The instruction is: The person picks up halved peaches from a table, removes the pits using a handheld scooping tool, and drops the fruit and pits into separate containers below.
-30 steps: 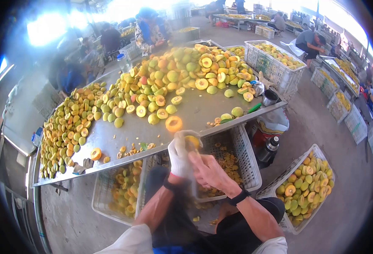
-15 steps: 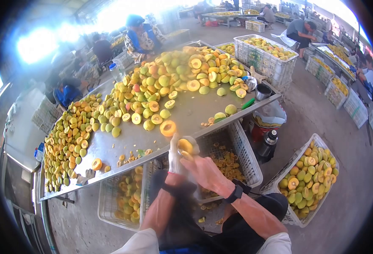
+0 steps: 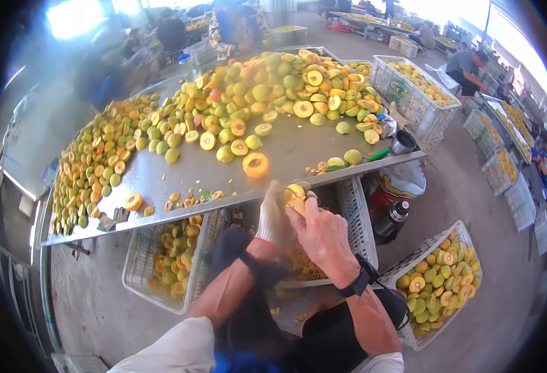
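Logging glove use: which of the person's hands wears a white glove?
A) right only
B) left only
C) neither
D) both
B: the left hand holding the fruit is white-gloved; the right hand is bare, with a black wristband.

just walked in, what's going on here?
A person at a metal table holds a yellow fruit half in the gloved left hand. The bare right hand presses into it; whether it holds a tool I cannot tell. Both hands are above a white crate holding orange pieces. The table carries a big pile of halved fruit. Other people work farther back.
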`<state>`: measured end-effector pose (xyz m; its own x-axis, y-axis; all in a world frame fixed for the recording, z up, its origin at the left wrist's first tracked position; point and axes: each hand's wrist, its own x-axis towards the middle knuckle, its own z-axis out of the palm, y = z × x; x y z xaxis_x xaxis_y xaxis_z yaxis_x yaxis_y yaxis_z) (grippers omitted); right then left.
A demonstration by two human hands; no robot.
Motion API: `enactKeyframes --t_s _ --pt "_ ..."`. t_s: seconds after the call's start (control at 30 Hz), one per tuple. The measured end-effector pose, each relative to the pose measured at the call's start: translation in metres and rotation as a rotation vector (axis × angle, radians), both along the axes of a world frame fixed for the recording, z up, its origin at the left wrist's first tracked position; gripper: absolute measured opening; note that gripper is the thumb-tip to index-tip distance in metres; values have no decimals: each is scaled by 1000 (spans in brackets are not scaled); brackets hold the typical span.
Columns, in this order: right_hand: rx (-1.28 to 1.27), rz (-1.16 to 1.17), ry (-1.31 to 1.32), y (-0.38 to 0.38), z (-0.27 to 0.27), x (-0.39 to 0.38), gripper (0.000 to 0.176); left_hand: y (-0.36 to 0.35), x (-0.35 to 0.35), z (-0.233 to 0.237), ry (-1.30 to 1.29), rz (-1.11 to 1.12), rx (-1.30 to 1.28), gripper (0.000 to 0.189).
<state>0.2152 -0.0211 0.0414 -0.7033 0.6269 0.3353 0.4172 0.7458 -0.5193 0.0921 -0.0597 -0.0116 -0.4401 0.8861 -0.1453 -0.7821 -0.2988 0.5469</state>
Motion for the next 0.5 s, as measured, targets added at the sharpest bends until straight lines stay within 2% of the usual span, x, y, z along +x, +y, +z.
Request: enactKeyframes --t_s 0.07,0.1,0.17,0.3,0.37,0.43,0.5 --pt "29 69 9 2 4 4 39 0 -3 -5 -70 -28 78 63" --pt "35 92 22 2 5 5 39 -3 1 2 28 13 43 63" --pt "55 125 28 0 12 8 38 3 -3 -6 -72 -97 95 62" --pt "53 25 -25 -11 15 6 33 4 -7 -14 -196 -204 119 56" --pt "160 53 101 -17 15 9 28 -7 -11 7 -171 -125 75 53" --pt "198 103 229 -21 18 13 25 -26 -24 27 -118 -57 121 51" --pt "215 139 292 -24 18 16 22 -49 -47 28 24 -70 233 49"
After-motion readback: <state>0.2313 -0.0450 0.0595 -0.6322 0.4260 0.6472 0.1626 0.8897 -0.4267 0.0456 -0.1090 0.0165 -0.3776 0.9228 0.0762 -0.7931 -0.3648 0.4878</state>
